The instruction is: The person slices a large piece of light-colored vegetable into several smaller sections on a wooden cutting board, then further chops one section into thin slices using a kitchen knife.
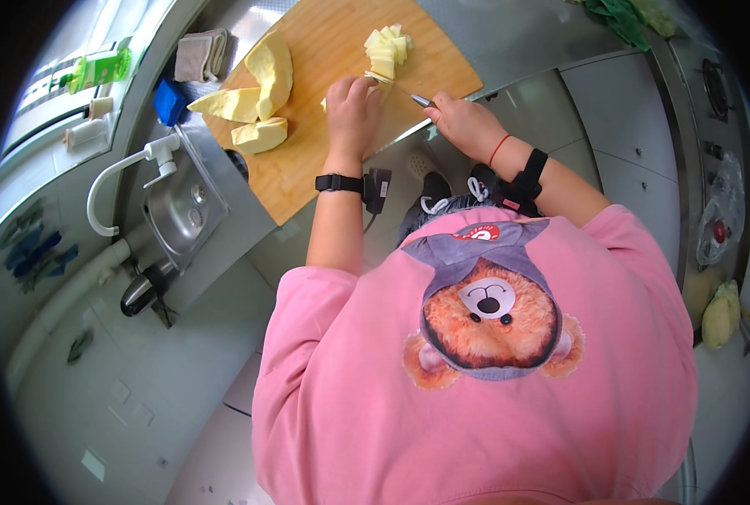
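Note:
My left hand (pixel 351 113) presses down on a piece of peeled pale-yellow squash or pumpkin, mostly covered by the fingers; a bit shows past them. In my right hand (pixel 466 123) is a knife (pixel 421 101) with a silver-and-dark handle. Its blade points toward the left fingertips and is hard to make out. Just beyond them, cut slices (pixel 387 50) lie in a small overlapping heap. Larger peeled chunks rest on the left of the wooden cutting board (pixel 330 38): a long curved wedge (pixel 270 69), a pointed wedge (pixel 226 105) and a short block (pixel 260 135).
Left of the board is a steel sink (pixel 182 211) with a white faucet (pixel 106 158). A folded cloth (pixel 201 55) and a blue sponge-like block (pixel 170 102) lie behind it. A stove (pixel 716 88) stands at right. The board's near edge overhangs the counter.

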Tool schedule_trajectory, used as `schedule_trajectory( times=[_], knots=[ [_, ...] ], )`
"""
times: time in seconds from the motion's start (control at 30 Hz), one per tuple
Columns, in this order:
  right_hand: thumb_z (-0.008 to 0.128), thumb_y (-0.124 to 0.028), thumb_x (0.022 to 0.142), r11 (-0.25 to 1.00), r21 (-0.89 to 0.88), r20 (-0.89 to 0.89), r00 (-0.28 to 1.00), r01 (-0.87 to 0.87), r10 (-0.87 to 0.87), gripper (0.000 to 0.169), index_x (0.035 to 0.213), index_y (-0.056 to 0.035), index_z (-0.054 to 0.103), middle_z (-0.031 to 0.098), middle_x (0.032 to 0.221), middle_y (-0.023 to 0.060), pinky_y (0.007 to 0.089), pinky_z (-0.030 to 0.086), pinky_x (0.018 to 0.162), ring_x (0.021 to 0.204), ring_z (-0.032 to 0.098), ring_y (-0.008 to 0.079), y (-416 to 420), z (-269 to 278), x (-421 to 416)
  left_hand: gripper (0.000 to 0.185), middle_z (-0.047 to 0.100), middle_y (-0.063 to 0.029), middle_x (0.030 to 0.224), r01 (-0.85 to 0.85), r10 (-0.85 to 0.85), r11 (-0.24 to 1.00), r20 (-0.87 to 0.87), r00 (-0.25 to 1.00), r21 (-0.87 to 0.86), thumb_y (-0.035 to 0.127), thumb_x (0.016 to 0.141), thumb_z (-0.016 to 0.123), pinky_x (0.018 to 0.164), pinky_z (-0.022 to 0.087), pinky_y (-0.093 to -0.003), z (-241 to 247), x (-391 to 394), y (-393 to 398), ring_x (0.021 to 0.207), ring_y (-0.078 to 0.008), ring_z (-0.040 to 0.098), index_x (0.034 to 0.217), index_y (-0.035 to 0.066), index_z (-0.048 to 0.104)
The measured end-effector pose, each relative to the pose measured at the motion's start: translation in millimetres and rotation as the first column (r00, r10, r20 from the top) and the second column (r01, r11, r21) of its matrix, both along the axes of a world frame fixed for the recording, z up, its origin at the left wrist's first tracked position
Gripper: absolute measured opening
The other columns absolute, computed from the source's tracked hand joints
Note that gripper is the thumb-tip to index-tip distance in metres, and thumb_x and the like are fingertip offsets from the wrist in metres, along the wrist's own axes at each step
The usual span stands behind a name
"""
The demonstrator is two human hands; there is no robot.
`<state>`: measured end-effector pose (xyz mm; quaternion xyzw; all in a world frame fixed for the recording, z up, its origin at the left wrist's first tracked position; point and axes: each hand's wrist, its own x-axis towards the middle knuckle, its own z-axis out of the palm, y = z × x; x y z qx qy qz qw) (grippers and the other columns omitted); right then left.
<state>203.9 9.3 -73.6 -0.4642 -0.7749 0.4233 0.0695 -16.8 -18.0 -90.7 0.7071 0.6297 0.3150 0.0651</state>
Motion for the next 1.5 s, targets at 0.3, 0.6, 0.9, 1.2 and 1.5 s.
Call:
schedule_trajectory(
  times=[0.3,0.6,0.9,1.2,1.5],
  knots=[
    [0.046,-0.038,0.097,0.986,-0.165,0.090,0.996,-0.011,0.026,0.038,0.106,-0.0035,0.058,0.065,0.098,0.0223,0.0490,0.048,0.081,0.092,0.062,0.0414,17.4,2.4,-11.6,0.019,0.061,-0.0121,0.100,-0.007,0.007,1.000,-0.006,1.000,0.001,0.011,0.082,0.069,0.086,0.044,-0.0424,0.9,2.4,-0.6,0.099,-0.0336,0.054,0.100,0.010,0.063],
    [0.047,-0.038,0.097,0.999,-0.046,0.089,0.996,-0.023,0.027,0.037,0.102,-0.0032,0.057,0.066,0.092,0.0217,0.0497,0.049,0.075,0.085,0.063,0.0412,13.8,-16.9,-10.9,0.017,0.062,-0.0120,0.099,-0.032,0.032,0.999,-0.002,0.999,-0.002,0.012,0.082,0.068,0.086,0.044,-0.0424,0.1,1.4,-2.0,0.097,-0.0332,0.055,0.100,0.010,0.065],
    [0.045,-0.037,0.098,0.991,-0.132,0.128,0.991,-0.025,0.043,0.038,0.102,-0.0021,0.059,0.066,0.084,0.0197,0.0477,0.051,0.072,0.078,0.064,0.0384,22.1,-13.2,-13.2,0.021,0.058,-0.0108,0.100,-0.026,0.015,0.994,-0.109,0.994,-0.104,0.012,0.086,0.062,0.087,0.043,-0.0421,7.8,7.2,2.0,0.098,-0.0319,0.052,0.107,0.013,0.065],
    [0.047,-0.037,0.097,0.997,-0.080,0.003,1.000,-0.020,0.021,0.035,0.098,-0.0027,0.055,0.065,0.084,0.0219,0.0500,0.048,0.069,0.080,0.061,0.0424,21.0,4.5,4.5,0.028,0.058,-0.0136,0.101,-0.073,0.074,0.995,0.013,0.997,-0.063,0.011,0.083,0.066,0.088,0.041,-0.0439,-4.7,3.5,-0.5,0.099,-0.0342,0.053,0.110,0.009,0.058],
    [0.047,-0.037,0.097,1.000,-0.026,0.011,1.000,0.000,0.001,0.036,0.098,-0.0025,0.058,0.066,0.089,0.0209,0.0492,0.050,0.074,0.082,0.063,0.0412,4.8,9.2,-6.7,0.017,0.061,-0.0125,0.101,-0.019,0.018,0.999,-0.049,0.999,-0.032,0.011,0.083,0.068,0.086,0.042,-0.0430,-0.3,2.6,-0.2,0.098,-0.0345,0.053,0.097,0.007,0.060]
  ],
)
